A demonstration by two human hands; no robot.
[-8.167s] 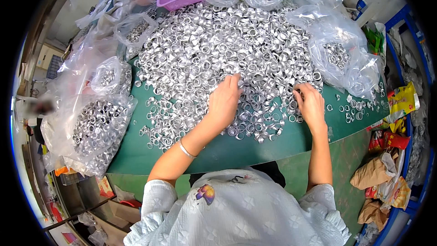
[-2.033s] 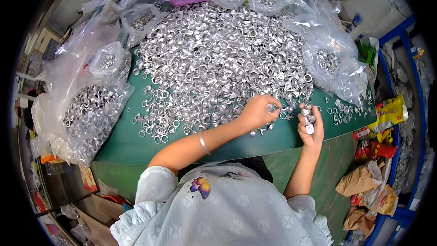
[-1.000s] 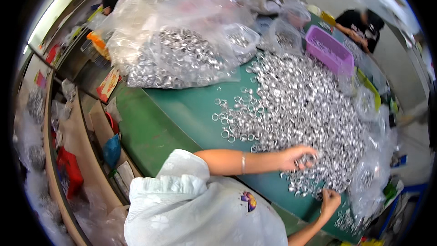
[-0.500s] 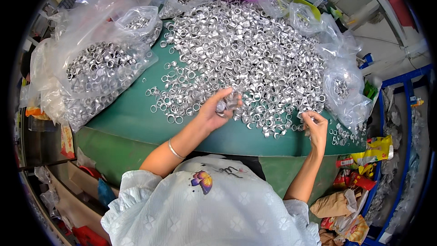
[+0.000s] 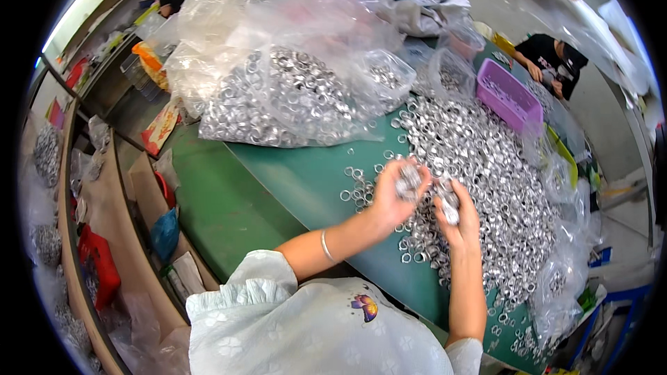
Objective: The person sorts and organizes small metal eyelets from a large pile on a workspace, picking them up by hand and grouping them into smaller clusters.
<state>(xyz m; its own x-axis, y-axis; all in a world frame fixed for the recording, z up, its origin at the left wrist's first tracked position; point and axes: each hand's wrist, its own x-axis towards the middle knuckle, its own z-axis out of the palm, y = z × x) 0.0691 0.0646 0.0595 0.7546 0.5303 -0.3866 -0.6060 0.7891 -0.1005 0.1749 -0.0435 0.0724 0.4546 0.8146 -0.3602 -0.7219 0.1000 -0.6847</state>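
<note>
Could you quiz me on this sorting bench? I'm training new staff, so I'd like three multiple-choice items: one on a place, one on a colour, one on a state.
1. Where does the purple tray stand?
A. At the far edge of the loose ring pile
B. On the person's lap
C. On the floor to the left

2. What colour is the table top?
A. Red
B. Green
C. White

3. What are the left hand and right hand doing?
A. Lying flat and empty
B. Each gripping a bunch of metal rings
C. Tying a bag shut

Answers:
1. A, the tray sits beyond the ring pile, far from the person.
2. B, bare green surface shows beside the clear bag of rings.
3. B, both hands are curled around silvery rings above the pile.
</note>
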